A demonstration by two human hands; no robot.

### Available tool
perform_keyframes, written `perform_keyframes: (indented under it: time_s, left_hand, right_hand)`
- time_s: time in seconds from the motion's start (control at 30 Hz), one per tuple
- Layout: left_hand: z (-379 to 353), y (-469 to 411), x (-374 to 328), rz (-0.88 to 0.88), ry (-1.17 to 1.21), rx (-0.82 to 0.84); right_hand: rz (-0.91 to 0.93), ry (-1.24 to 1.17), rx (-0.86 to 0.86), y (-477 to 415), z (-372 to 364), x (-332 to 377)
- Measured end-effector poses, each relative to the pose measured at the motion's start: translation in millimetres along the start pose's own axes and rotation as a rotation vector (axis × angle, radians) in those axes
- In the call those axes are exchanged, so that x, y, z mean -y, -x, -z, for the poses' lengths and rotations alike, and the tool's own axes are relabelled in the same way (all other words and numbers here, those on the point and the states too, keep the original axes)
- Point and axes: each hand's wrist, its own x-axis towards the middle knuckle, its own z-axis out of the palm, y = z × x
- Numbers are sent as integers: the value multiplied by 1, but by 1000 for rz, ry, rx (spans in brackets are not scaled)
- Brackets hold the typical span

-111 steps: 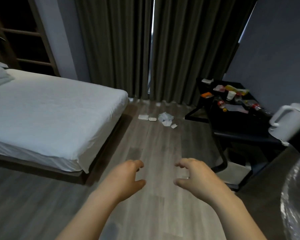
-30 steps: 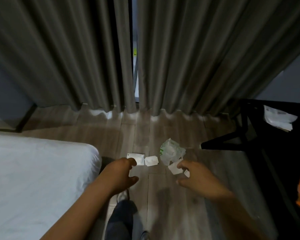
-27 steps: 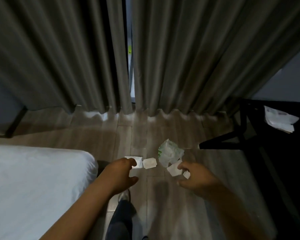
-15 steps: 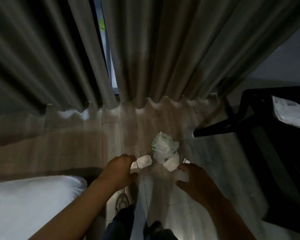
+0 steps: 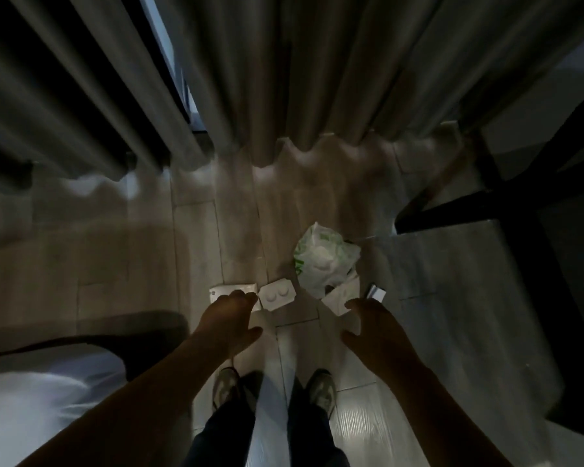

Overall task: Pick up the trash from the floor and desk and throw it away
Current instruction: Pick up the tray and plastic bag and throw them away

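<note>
Near the middle of the frame the trash lies in a loose cluster on the pale wooden floor (image 5: 196, 251), just below the hem of the grey curtains (image 5: 317, 79) that fill the top. A crumpled white-and-green plastic bag (image 5: 322, 261) is the largest piece. Lower left of it sits a small white blister pack (image 5: 277, 295) with two round bumps, and left of that a flat white packet (image 5: 231, 289). A white scrap of paper (image 5: 338, 298) lies just under the bag, with a small card (image 5: 375, 292) to its right. The left hand (image 5: 230, 320) reaches down with relaxed, spread fingers over the near edge of the flat packet, grasping nothing; whether the fingertips touch it is hard to tell in the dim light. The right hand (image 5: 375, 330) hovers released too, fingers loosely bent, just below the paper scrap. Two shoes (image 5: 322, 389) stand at bottom centre, a white bed (image 5: 31, 399) fills the lower left, and the black desk (image 5: 486, 204) frame crosses the right side.
</note>
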Motion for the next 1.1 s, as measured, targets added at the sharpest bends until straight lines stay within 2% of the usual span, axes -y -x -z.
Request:
perform_keyframes:
  time_s: [0.27, 0.4, 0.63, 0.73, 0.87, 0.97, 1.03, 1.1]
  left_hand:
    - [-140, -146, 48, 47, 0, 42]
    - [-200, -219, 70, 41, 12, 28]
    - [-308, -341, 111, -176, -274, -31]
    - [-333, -382, 122, -161, -280, -81]
    - [-359, -410, 133, -163, -344, -195]
    - [-367, -415, 135, -193, -415, -196]
    - [-366, -411, 131, -207, -360, -158]
    - [-363, -405, 126, -216, -199, -120]
  right_hand:
    - [46, 32, 63, -144, -129, -77]
    - [88, 133, 68, -208, -193, -113]
    - [217, 311, 66, -320, -289, -165]
    - [238, 399, 32, -357, -314, -174]
    - [256, 360, -63, -383, -335, -184]
    - [276, 362, -64, -383, -344, -188]
    - [274, 363, -45, -375, -345, -190]
    - [274, 346, -42, -365, -343, -193]
